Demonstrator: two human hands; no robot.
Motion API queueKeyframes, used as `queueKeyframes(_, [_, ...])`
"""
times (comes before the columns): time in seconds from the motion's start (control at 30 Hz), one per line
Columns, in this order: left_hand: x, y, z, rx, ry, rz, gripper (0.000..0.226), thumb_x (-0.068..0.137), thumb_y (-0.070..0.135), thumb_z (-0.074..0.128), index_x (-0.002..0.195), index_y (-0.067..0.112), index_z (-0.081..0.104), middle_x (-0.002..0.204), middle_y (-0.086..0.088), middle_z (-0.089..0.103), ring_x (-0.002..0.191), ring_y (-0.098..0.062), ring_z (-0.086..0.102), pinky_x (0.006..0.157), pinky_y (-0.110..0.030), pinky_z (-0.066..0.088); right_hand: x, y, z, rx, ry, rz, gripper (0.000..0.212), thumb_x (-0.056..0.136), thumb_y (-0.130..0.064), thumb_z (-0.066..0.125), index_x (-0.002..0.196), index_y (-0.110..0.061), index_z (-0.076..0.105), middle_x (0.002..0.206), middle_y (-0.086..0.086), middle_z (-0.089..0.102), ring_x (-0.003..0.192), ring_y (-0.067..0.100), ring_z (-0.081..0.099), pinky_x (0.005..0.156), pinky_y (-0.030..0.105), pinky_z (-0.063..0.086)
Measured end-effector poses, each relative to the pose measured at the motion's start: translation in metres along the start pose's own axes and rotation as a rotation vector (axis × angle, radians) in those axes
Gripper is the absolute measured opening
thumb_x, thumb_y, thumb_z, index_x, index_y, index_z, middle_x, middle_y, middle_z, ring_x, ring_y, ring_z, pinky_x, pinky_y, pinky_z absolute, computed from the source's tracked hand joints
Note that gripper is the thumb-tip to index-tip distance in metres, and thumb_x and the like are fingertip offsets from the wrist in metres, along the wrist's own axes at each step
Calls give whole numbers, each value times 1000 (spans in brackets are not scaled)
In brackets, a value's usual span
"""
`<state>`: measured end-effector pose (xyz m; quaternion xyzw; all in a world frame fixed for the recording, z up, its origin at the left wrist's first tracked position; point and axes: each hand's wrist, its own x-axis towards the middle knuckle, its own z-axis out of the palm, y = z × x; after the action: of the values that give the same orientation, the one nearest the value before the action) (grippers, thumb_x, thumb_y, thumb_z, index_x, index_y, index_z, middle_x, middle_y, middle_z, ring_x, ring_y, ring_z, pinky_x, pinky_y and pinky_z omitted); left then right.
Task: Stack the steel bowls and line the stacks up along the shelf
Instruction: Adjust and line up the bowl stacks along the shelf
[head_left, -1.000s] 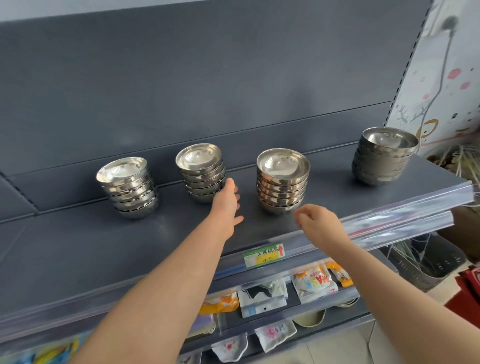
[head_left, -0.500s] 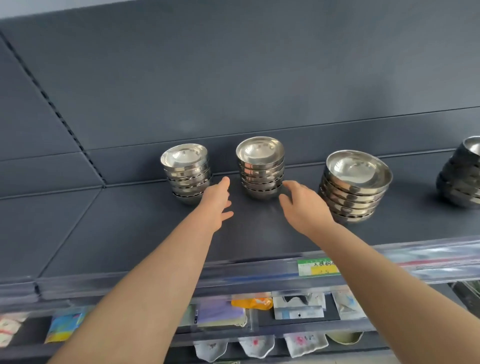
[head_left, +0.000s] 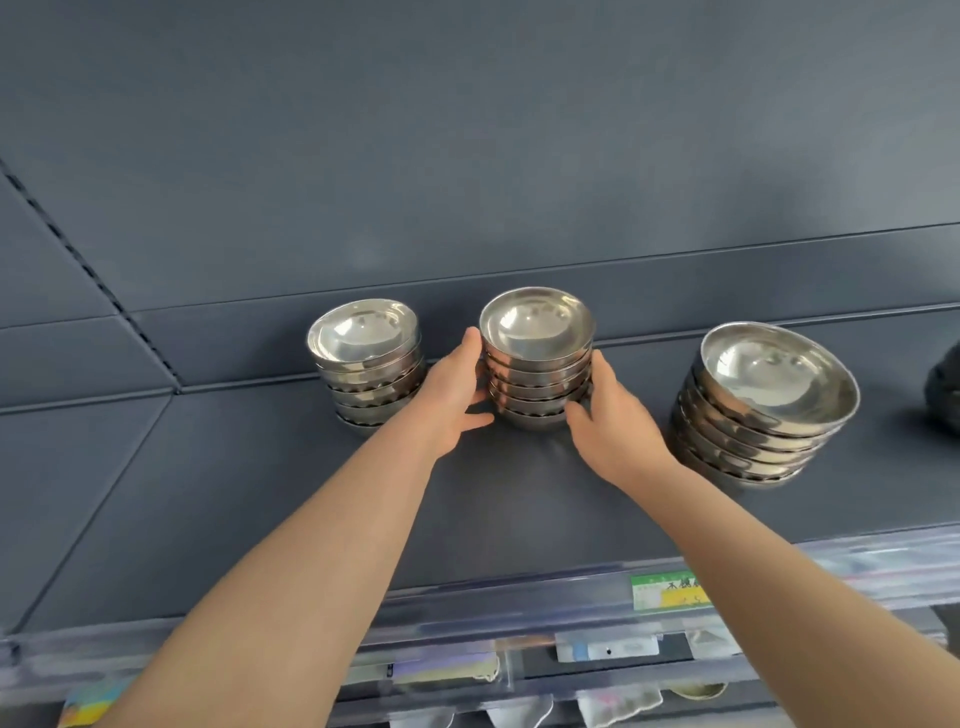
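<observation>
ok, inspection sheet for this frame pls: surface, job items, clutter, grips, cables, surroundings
surface: dark grey shelf, with a clear price rail along its front edge.
job's things: three stacks of steel bowls: left stack and middle stack near the back; right stack looks tilted and sits nearer the front.
clutter: dark shape cut off at the right edge; cannot tell what it is.
grips: left hand and right hand hold the middle stack from either side.
cables: nothing seen.
surroundings: grey back panel; green and yellow price label on the rail; packets on a lower shelf.
</observation>
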<state>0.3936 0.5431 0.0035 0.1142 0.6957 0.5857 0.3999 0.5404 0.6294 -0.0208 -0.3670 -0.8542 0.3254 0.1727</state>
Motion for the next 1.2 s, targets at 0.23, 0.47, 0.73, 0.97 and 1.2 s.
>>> queueKeyframes(0.23, [-36,-17,-26,-34,-55,3,49,102,49,35,143,23,45,143,-2,52,118,-21,52,105,-49,44,-48,-21,19,3,43,51,43,95,-16,47,136,-18,33,125,5,60,109,33,57,76,33,38])
queueKeyframes(0.47, [-67,-36,-58,-46,-114,5,51,101,52,37,144,25,43,149,-3,46,134,-28,46,103,-48,43,-94,-43,39,13,87,75,48,96,-19,47,141,-22,31,129,2,60,112,29,59,77,31,39])
queueKeyframes(0.73, [-82,-38,-65,-40,-132,-5,51,101,51,37,144,24,43,148,-4,47,134,-27,45,103,-47,43,-107,-51,45,-7,86,116,56,95,-19,48,146,-20,25,130,3,59,107,30,59,75,30,38])
queueKeyframes(0.97, [-88,-37,-66,-59,-96,-21,51,101,49,38,145,23,42,148,-4,47,133,-27,47,105,-48,41,-109,-56,44,-5,63,97,48,95,-19,49,139,-16,31,115,3,63,87,21,56,71,29,38])
queueKeyframes(1.2, [-92,-40,-68,-71,-72,-28,52,101,50,39,144,22,43,148,-5,47,133,-28,46,107,-50,40,-112,-54,45,35,50,39,39,95,-20,49,131,-20,35,117,-1,62,89,22,58,72,31,42])
